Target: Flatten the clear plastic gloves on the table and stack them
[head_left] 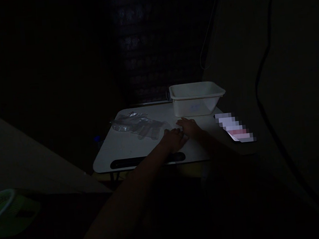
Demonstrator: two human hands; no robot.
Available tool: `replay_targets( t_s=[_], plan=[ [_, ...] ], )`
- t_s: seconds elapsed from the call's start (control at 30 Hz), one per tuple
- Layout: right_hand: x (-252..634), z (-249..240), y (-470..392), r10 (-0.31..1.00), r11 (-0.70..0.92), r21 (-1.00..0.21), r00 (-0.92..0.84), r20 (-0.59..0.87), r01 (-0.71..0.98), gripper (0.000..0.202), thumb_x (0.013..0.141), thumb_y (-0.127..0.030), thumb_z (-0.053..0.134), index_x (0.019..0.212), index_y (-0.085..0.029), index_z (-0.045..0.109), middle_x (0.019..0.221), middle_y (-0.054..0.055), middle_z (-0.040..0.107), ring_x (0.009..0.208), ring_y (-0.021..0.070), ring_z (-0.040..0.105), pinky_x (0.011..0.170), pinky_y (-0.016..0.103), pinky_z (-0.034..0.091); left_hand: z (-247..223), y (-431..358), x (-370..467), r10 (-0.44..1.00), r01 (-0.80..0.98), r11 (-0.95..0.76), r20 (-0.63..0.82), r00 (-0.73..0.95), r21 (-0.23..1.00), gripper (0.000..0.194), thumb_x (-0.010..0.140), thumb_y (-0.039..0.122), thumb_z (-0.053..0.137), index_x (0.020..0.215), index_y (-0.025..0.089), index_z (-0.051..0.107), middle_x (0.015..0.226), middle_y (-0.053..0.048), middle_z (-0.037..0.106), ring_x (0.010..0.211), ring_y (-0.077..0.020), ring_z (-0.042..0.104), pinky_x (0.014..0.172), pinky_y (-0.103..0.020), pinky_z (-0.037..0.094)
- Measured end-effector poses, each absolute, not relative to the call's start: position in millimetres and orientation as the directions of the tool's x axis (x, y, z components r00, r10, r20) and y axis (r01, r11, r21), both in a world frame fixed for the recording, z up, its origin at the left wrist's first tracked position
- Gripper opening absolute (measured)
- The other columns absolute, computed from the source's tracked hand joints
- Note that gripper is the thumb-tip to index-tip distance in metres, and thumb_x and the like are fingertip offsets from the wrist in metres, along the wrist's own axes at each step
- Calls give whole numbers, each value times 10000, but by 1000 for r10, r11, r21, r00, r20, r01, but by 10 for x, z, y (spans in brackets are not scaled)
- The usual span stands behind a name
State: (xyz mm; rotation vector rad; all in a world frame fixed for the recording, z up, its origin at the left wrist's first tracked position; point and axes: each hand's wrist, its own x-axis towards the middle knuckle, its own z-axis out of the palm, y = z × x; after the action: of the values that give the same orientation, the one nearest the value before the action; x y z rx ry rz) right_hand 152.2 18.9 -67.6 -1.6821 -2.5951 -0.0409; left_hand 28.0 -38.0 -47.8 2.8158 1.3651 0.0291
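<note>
Both my hands are close together over the right half of a small white table (109, 154), in very dim light. My left hand (175, 139) has its fingers bent down at the right edge of a clear plastic bag (146, 128), which looks pinched under them. Just right of it and slightly farther off, my right hand (190, 127) points left, fingers curled together. Whatever lies between its fingers is too dark to make out. The crumpled plastic spreads leftward across the tabletop from my hands.
A white plastic tub (194, 106) stands at the table's back right. Beside my right forearm lies a lit phone (233, 127), its screen blurred. A dark slot (135, 162) runs along the front edge. A green basket (13, 212) sits lower left; a dark cable (257, 83) hangs at right.
</note>
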Motion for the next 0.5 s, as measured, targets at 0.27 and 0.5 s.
replay_targets(
  t_s=[0.27,0.5],
  plan=[
    [1565,-710,217,910,408,9,-407,84,913,447,727,-112,316,1154,-183,431,1263,57,387,1187,192,258,884,390,287,-511,-376,276,785,785,-620,41,619,10,459,830,444,154,994,156,472,1087,-112,473,1019,-236,405,776,-411,306],
    [1635,-641,51,881,470,28,-471,48,882,467,699,-94,339,1145,-187,441,1257,54,395,1182,186,269,881,393,284,-448,-429,300,793,793,-610,10,609,5,442,834,429,160,981,156,476,1089,-109,476,1025,-231,405,787,-421,299]
  ],
)
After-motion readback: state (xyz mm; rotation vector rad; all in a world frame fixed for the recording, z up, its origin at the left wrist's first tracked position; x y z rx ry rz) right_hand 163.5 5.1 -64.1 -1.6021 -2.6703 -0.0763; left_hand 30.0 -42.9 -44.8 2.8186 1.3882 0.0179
